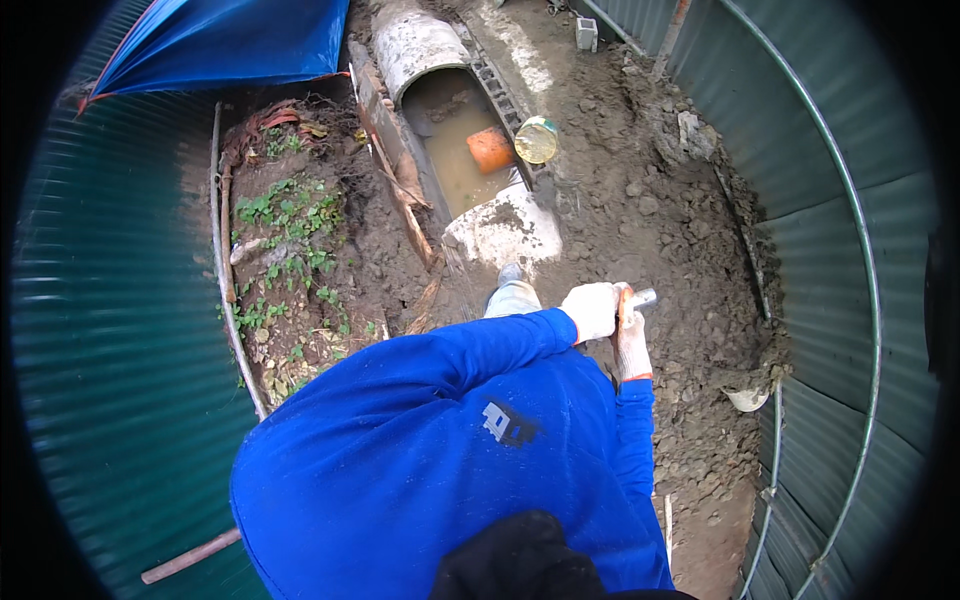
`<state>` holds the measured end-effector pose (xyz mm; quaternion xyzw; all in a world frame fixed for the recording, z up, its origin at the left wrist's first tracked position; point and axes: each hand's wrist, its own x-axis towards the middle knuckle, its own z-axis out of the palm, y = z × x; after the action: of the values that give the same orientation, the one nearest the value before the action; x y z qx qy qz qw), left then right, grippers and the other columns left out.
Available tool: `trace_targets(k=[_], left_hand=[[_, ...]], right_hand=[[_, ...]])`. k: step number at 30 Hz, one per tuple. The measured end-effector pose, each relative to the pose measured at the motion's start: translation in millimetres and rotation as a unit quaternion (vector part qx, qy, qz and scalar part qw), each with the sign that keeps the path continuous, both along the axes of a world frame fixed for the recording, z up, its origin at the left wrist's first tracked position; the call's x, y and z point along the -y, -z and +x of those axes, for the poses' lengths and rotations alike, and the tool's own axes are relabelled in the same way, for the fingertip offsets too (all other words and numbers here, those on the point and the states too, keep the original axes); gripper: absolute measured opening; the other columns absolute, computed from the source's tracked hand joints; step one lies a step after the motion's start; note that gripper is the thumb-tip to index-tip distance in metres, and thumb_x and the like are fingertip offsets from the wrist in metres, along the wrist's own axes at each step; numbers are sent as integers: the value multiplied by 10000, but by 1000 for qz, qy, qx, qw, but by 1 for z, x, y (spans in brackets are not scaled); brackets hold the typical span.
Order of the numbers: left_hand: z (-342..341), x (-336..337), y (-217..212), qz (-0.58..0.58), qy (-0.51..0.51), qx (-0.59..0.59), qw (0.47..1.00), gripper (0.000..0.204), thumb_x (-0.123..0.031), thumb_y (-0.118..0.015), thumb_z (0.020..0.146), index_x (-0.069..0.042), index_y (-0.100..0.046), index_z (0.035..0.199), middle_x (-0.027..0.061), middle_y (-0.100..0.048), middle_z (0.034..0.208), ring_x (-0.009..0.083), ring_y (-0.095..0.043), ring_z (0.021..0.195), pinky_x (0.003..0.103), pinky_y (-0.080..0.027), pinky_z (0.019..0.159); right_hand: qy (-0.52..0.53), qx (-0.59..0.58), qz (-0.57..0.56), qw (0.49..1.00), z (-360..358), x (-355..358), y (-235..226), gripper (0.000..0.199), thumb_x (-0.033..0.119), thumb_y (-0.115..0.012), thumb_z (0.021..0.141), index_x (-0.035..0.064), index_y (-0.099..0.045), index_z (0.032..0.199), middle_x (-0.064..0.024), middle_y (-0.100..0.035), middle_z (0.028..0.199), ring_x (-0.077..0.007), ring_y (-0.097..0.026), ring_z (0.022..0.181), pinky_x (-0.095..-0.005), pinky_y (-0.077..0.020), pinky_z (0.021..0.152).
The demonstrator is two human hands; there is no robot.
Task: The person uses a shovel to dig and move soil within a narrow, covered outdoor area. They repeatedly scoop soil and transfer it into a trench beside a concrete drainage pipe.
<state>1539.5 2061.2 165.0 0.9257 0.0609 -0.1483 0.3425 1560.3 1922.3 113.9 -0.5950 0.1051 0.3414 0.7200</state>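
Both my hands are in white work gloves with orange trim, close together in front of my blue sleeves. My left hand (592,310) is closed, touching my right hand (631,345), which is also closed. A silvery metal tube (644,299) sticks out past the fingers to the right; the rest of it is hidden by the gloves. Beyond the hands, a mud-stained white slab or sack (508,226) lies across the near end of a water-filled trench. My shoe (511,273) rests just in front of it.
Muddy water (450,150) fills the trench below a concrete pipe (415,48). An orange container (490,150) sits in it, beside a round pail (536,141). Boards (400,185) edge its left side. Corrugated metal fences (110,340) flank the muddy ground; a blue tarp (230,40) hangs at far left.
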Motion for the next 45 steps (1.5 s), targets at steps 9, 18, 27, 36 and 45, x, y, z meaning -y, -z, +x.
trace_targets(k=[9, 18, 27, 36, 45], left_hand=[[-5, 26, -8, -20, -19, -3, 1000, 335, -274, -683, 805, -114, -723, 1096, 167, -753, 900, 373, -735, 886, 473, -585, 773], [-7, 45, -15, -17, -42, 8, 999, 282, -298, -572, 911, -68, -731, 947, 214, -738, 868, 422, -725, 851, 505, -576, 771], [-32, 49, 8, -2, 12, 32, 999, 281, -299, -614, 886, -60, -726, 979, 211, -748, 913, 421, -726, 891, 504, -578, 792], [-45, 50, -5, -15, -1, 57, 998, 264, -297, -623, 878, -60, -727, 928, 209, -737, 880, 418, -722, 887, 502, -576, 779], [-50, 57, -16, -29, -14, 40, 999, 226, -247, -639, 847, -48, -725, 909, 212, -735, 906, 425, -718, 887, 507, -576, 783]], right_hand=[[-56, -50, -33, 997, 7, 38, 4, 571, 476, -613, 1054, 0, -561, 1366, -67, -676, 1129, -142, -645, 985, -331, -530, 821], [-27, 317, -442, 839, -9, 39, -36, 828, 472, -716, 975, -38, -388, 1540, -298, -561, 1424, -408, -620, 1231, -442, -510, 1047], [-70, 432, -421, 794, -15, 30, -84, 455, 225, -716, 942, 105, -616, 1369, -197, -545, 1426, -382, -604, 1263, -464, -537, 1005], [-45, 425, -427, 797, -28, 32, -75, 450, 270, -730, 945, 149, -621, 1364, -172, -584, 1362, -389, -664, 1166, -468, -573, 927], [-51, 414, -444, 793, -32, 40, -77, 457, 304, -742, 938, 154, -637, 1357, -190, -595, 1347, -392, -670, 1152, -472, -569, 930]])
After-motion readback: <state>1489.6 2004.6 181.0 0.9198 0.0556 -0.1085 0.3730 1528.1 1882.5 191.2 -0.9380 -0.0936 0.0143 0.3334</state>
